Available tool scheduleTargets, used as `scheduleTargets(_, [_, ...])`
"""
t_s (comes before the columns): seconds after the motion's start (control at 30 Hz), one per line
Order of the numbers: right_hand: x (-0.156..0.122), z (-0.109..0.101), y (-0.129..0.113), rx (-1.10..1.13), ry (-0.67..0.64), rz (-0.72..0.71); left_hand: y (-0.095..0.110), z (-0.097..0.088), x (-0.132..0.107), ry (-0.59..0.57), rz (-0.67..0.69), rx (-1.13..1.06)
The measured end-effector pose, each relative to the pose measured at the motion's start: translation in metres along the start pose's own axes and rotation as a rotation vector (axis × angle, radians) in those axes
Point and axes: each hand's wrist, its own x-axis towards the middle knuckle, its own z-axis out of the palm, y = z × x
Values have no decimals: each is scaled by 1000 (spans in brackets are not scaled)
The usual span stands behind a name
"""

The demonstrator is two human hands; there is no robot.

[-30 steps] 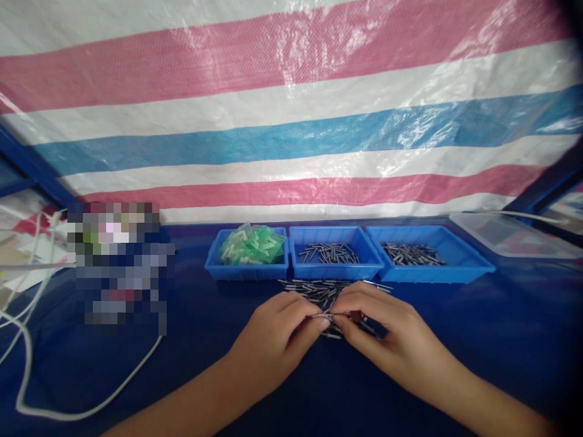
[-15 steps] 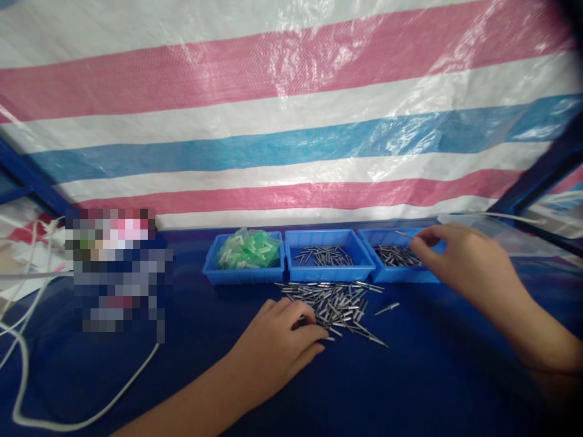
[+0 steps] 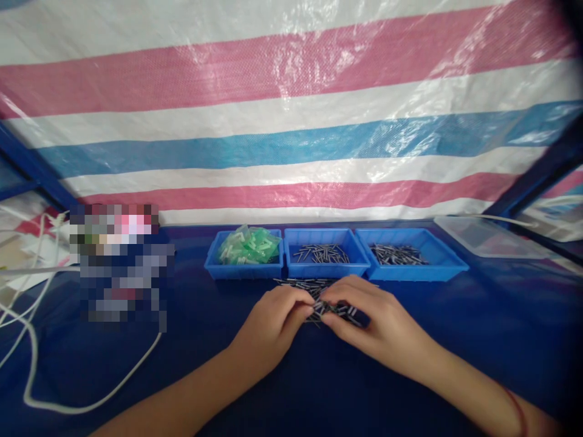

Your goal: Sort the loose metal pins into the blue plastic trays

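Note:
My left hand (image 3: 273, 318) is over the near-left side of a pile of loose metal blind rivets (image 3: 314, 283) on the table. Its thumb and forefinger are pinched together; what lies between them is too small to be sure of. Close against it, from the right, my right hand (image 3: 376, 318) reaches over the same pile. A small gap shows between its thumb and forefinger tips, with rivets visible behind. The two hands hide much of the pile. Just beyond stand a middle blue bin (image 3: 328, 271) and a right blue bin (image 3: 416, 273), both with rivets in them.
A left blue bin (image 3: 243, 273) holds green and clear plastic bags (image 3: 250, 246). White cables (image 3: 68, 409) loop over the table at left, beside a blurred-out patch. A translucent sheet (image 3: 487, 237) lies at the back right. Behind hangs a striped tarp (image 3: 291, 145).
My right hand has come from above the right bin, where it held a rivet, down to the pile beside my left hand. My left hand stays at the pile, its fingertips now drawn together.

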Motion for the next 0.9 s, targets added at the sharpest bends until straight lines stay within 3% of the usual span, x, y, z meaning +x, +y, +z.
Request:
scheduleTargets(0.13, [-5,14,-3,170,24,127,0,2,0,31,-49,-127])
scheduleTargets(0.3, [-4,13,0,246,34,256,2,6,1,38,-70,-165])
scheduleTargets(0.6, [-4,13,1,284,34,300,0,7,2,128,-139,-244])
scheduleTargets(0.73, [-5,15,2,255,-14,256,-3,9,2,196,-168,-323])
scheduleTargets(0.9, [-4,14,-2,255,-67,209,-2,9,0,193,-173,-400])
